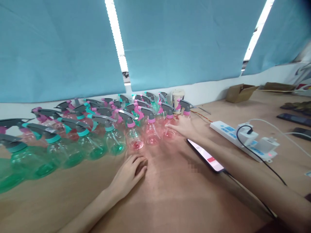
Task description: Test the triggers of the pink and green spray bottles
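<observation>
Stretching across a table (160, 207), rows of spray bottles (63, 152) stand upright beyond and to the left of a person's left hand (128, 173). At the far left of that hand are green bottles (34, 161) with turquoise collars and gray heads; nearer to it, just past the knuckles, stands a clear bottle (116, 142) with a green-looking base. The left hand rests on the tabletop holding nothing, its fingers loosely curled and the thumb apart from them. Just beyond its fingertips stands a pink-collared bottle (135, 137). Farther right, an extended finger of the right hand (185, 127) lies across the front of a pink bottle (168, 135) at the row's right end. A lettered paper cup (178, 94) stands behind that hand, and directly past it shows the pink collar of an end bottle (186, 113); whether the hand is clamped on either bottle cannot be told. On the near side of the right hand lies a phone (206, 156) with a lit screen. Right of the hand are a power strip (220, 127) bearing white chargers (265, 144) and, farther back, an open cardboard box (239, 94).
</observation>
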Demonstrator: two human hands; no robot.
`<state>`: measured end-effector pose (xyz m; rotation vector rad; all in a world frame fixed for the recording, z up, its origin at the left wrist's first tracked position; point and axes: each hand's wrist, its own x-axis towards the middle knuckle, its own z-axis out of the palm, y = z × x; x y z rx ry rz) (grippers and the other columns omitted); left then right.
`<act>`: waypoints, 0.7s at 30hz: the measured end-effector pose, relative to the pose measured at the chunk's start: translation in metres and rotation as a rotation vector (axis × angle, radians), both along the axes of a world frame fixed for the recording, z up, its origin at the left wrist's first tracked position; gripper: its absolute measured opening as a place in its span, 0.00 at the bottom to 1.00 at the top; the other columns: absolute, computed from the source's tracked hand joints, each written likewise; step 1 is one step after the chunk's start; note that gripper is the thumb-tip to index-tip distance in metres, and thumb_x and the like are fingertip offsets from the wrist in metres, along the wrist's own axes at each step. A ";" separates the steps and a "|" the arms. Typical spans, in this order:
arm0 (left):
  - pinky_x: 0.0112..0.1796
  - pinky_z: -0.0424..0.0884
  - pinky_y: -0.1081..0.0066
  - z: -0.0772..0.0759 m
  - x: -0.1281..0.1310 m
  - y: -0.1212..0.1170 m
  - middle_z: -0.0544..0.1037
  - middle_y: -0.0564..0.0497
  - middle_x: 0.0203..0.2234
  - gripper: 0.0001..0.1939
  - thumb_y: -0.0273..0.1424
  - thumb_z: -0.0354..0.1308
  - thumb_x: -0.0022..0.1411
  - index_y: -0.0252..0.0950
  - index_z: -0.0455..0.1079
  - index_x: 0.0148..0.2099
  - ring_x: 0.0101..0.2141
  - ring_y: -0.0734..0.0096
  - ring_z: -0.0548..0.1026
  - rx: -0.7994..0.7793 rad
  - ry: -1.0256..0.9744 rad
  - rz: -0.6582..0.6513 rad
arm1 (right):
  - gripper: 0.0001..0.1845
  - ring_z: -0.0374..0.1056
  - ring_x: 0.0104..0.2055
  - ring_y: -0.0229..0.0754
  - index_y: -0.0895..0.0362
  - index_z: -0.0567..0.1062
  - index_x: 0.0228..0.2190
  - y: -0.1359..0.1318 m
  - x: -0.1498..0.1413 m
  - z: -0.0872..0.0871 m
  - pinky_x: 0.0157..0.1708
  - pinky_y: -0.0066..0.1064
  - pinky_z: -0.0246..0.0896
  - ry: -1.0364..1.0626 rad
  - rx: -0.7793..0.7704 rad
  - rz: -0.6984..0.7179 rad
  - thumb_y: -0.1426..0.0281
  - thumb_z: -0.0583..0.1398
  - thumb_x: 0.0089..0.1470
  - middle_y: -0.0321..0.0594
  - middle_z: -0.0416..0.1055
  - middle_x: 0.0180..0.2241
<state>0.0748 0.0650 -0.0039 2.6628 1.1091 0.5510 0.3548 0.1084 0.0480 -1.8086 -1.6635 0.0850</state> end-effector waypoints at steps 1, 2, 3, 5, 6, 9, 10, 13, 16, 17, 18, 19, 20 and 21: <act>0.46 0.66 0.61 0.000 0.000 0.001 0.69 0.48 0.46 0.10 0.31 0.48 0.65 0.40 0.64 0.48 0.46 0.62 0.68 0.004 -0.004 0.004 | 0.31 0.68 0.47 0.53 0.61 0.69 0.44 0.005 -0.002 -0.002 0.42 0.37 0.60 -0.003 -0.004 -0.003 0.50 0.57 0.47 0.52 0.72 0.45; 0.46 0.66 0.62 -0.001 0.000 0.001 0.69 0.48 0.45 0.10 0.31 0.48 0.65 0.40 0.64 0.48 0.46 0.62 0.68 0.009 -0.008 0.005 | 0.30 0.69 0.45 0.53 0.61 0.70 0.42 0.009 -0.003 -0.005 0.40 0.36 0.61 -0.009 -0.009 -0.004 0.50 0.57 0.47 0.52 0.73 0.42; 0.46 0.66 0.62 -0.001 0.000 0.001 0.69 0.49 0.45 0.10 0.31 0.48 0.65 0.40 0.64 0.48 0.46 0.62 0.68 0.013 -0.011 0.006 | 0.29 0.70 0.44 0.53 0.61 0.70 0.41 0.012 -0.004 -0.007 0.39 0.36 0.61 -0.015 -0.012 -0.005 0.50 0.58 0.47 0.52 0.74 0.41; 0.46 0.66 0.62 -0.001 0.001 0.002 0.69 0.49 0.44 0.09 0.31 0.48 0.65 0.40 0.64 0.47 0.45 0.62 0.68 0.021 -0.017 0.006 | 0.31 0.70 0.43 0.55 0.63 0.69 0.42 0.016 -0.005 -0.012 0.38 0.37 0.61 -0.034 -0.014 -0.008 0.49 0.58 0.46 0.54 0.73 0.41; 0.46 0.66 0.62 -0.001 0.002 0.001 0.69 0.49 0.44 0.09 0.31 0.48 0.65 0.40 0.65 0.47 0.45 0.62 0.69 0.022 -0.020 0.005 | 0.33 0.69 0.44 0.57 0.64 0.68 0.44 0.017 -0.005 -0.014 0.38 0.38 0.61 -0.045 -0.012 -0.011 0.49 0.57 0.47 0.55 0.72 0.42; 0.45 0.66 0.63 0.000 0.002 0.000 0.70 0.48 0.43 0.09 0.31 0.48 0.65 0.40 0.65 0.47 0.44 0.63 0.69 0.024 -0.028 0.007 | 0.34 0.68 0.45 0.58 0.64 0.65 0.47 0.016 -0.005 -0.017 0.39 0.39 0.61 -0.074 -0.008 -0.010 0.49 0.57 0.48 0.56 0.70 0.45; 0.44 0.66 0.63 0.000 0.002 -0.001 0.70 0.48 0.43 0.09 0.31 0.47 0.65 0.40 0.65 0.46 0.44 0.63 0.69 0.025 -0.030 0.009 | 0.34 0.68 0.45 0.58 0.64 0.65 0.47 0.014 -0.004 -0.017 0.39 0.39 0.61 -0.083 -0.008 -0.009 0.49 0.57 0.48 0.56 0.70 0.44; 0.45 0.66 0.62 0.001 0.002 -0.002 0.70 0.48 0.42 0.09 0.31 0.47 0.65 0.39 0.66 0.45 0.44 0.63 0.69 0.028 -0.037 0.009 | 0.34 0.69 0.44 0.58 0.63 0.65 0.47 0.004 -0.004 -0.017 0.38 0.40 0.61 -0.107 -0.010 -0.013 0.50 0.57 0.48 0.56 0.71 0.43; 0.45 0.66 0.62 0.003 0.001 -0.004 0.70 0.48 0.42 0.09 0.32 0.47 0.66 0.39 0.66 0.45 0.43 0.63 0.69 0.021 -0.048 0.007 | 0.34 0.70 0.42 0.58 0.63 0.64 0.47 -0.012 -0.004 -0.017 0.37 0.41 0.61 -0.138 -0.010 -0.024 0.50 0.57 0.48 0.56 0.70 0.43; 0.45 0.66 0.62 0.004 0.001 -0.005 0.70 0.48 0.42 0.09 0.32 0.47 0.66 0.39 0.66 0.45 0.43 0.63 0.70 0.017 -0.052 0.006 | 0.34 0.70 0.41 0.58 0.63 0.64 0.48 -0.019 -0.004 -0.017 0.36 0.41 0.61 -0.158 -0.010 -0.030 0.49 0.56 0.48 0.56 0.70 0.43; 0.45 0.66 0.62 0.004 0.001 -0.006 0.70 0.48 0.42 0.09 0.33 0.46 0.66 0.39 0.66 0.45 0.43 0.63 0.70 0.013 -0.056 0.003 | 0.35 0.70 0.40 0.58 0.63 0.63 0.48 -0.026 -0.005 -0.017 0.35 0.42 0.61 -0.175 -0.010 -0.036 0.48 0.55 0.48 0.55 0.70 0.44; 0.45 0.66 0.62 0.005 0.001 -0.008 0.71 0.48 0.42 0.10 0.33 0.46 0.66 0.39 0.66 0.45 0.43 0.63 0.70 0.010 -0.062 0.000 | 0.36 0.70 0.40 0.58 0.62 0.63 0.49 -0.033 -0.005 -0.018 0.35 0.42 0.61 -0.191 -0.005 -0.038 0.48 0.55 0.48 0.55 0.69 0.45; 0.45 0.66 0.62 0.005 0.001 -0.009 0.71 0.48 0.42 0.09 0.33 0.47 0.66 0.40 0.66 0.45 0.44 0.63 0.69 0.005 -0.069 -0.002 | 0.36 0.70 0.40 0.58 0.62 0.63 0.49 -0.041 -0.006 -0.018 0.35 0.43 0.61 -0.200 0.005 -0.030 0.48 0.55 0.48 0.54 0.68 0.46; 0.45 0.66 0.61 0.006 0.001 -0.011 0.71 0.48 0.43 0.10 0.33 0.47 0.66 0.40 0.66 0.45 0.44 0.62 0.69 -0.002 -0.077 0.000 | 0.35 0.69 0.41 0.58 0.61 0.63 0.48 -0.049 -0.007 -0.019 0.35 0.43 0.62 -0.197 0.022 -0.017 0.48 0.55 0.48 0.54 0.68 0.47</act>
